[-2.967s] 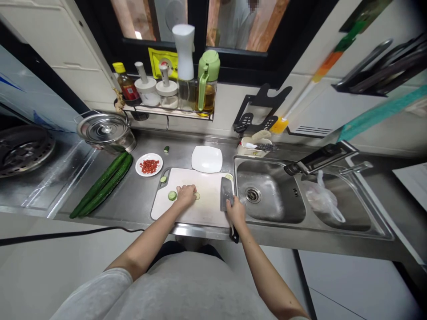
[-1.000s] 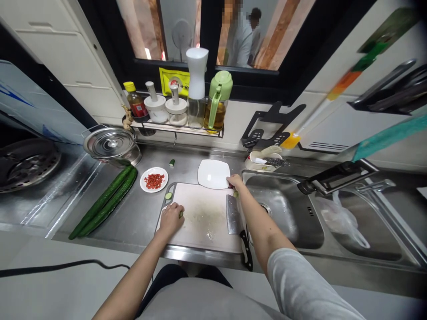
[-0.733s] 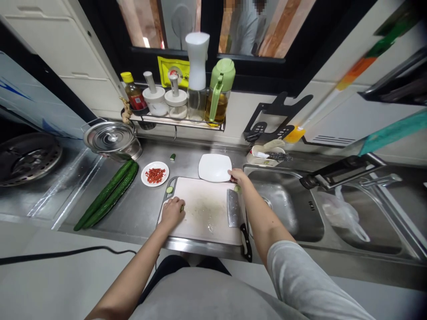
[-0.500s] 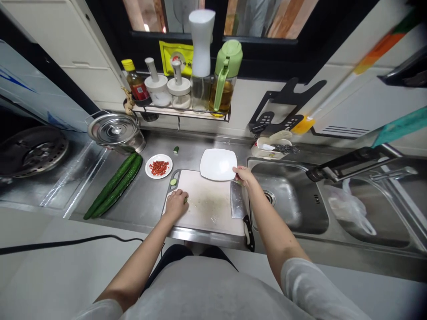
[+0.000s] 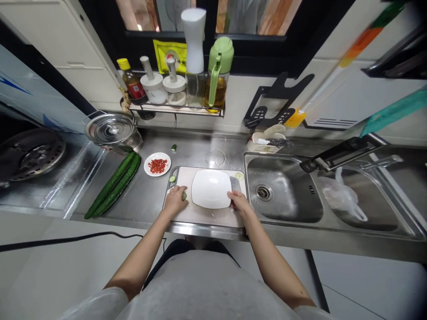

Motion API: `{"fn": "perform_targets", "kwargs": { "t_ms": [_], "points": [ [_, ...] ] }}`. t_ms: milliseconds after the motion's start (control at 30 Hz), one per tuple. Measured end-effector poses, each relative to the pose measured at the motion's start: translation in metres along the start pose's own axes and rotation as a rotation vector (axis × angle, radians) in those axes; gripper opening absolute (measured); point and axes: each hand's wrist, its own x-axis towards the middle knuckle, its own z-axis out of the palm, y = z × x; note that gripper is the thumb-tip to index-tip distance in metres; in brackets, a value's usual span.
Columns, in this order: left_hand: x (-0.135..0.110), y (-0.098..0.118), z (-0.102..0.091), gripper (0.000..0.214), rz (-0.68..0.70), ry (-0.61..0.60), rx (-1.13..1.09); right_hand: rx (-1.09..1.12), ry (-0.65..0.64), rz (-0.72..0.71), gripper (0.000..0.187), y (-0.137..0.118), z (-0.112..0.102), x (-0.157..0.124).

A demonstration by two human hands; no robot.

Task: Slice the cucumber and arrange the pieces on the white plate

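Note:
My right hand (image 5: pixel 239 204) grips the right edge of a white rounded-square plate (image 5: pixel 211 189), its thumb on the rim. The plate is over the middle of the cutting board (image 5: pixel 196 217), with nothing on it. Left of it, my left hand (image 5: pixel 174 201) is closed over a small cucumber piece (image 5: pixel 183 195) whose green end shows by the fingertips. One cucumber slice (image 5: pixel 172 178) lies near the board's handle slot, another slice (image 5: pixel 239 176) at its far right corner. A cleaver (image 5: pixel 235 183) lies on the board's right side, mostly hidden by plate and hand.
Left are two whole cucumbers (image 5: pixel 115 186), a small dish (image 5: pixel 149 170) of chopped red chili and a lidded steel pot (image 5: pixel 115 131). A cucumber end (image 5: pixel 174 147) lies behind the board. The sink (image 5: pixel 287 195) adjoins on the right; a seasoning rack (image 5: pixel 200 111) hangs above.
My right hand has brought the plate from the counter behind the board toward me, over the board. A wet ring shows where it was. My left hand stays on the cucumber piece.

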Motion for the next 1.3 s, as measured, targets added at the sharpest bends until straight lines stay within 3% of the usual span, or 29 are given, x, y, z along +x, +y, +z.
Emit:
{"fn": "perform_targets", "kwargs": {
  "t_ms": [100, 300, 467, 800, 967, 1300],
  "points": [
    [0.000, -0.008, 0.001, 0.063, -0.064, 0.005, -0.081, -0.004, 0.007, -0.003, 0.035, 0.006, 0.006, -0.005],
    [-0.006, -0.023, 0.005, 0.043, -0.211, 0.098, -0.194, -0.073, 0.029, 0.017, 0.033, 0.009, 0.013, -0.009],
    [-0.013, -0.025, 0.004, 0.037, -0.254, 0.096, -0.204, -0.103, 0.036, 0.014, 0.032, 0.009, 0.014, -0.008],
    [-0.017, -0.015, 0.000, 0.037, -0.306, 0.084, -0.168, -0.988, 0.271, -0.189, 0.018, -0.001, 0.014, 0.002],
    [-0.017, -0.015, 0.002, 0.029, -0.301, 0.134, -0.179, -1.103, 0.283, -0.216, 0.039, -0.004, 0.020, -0.005],
    [-0.012, -0.015, 0.004, 0.030, -0.306, 0.188, -0.247, -1.237, 0.340, -0.239, 0.043, -0.012, 0.025, -0.014]
  ]
}}
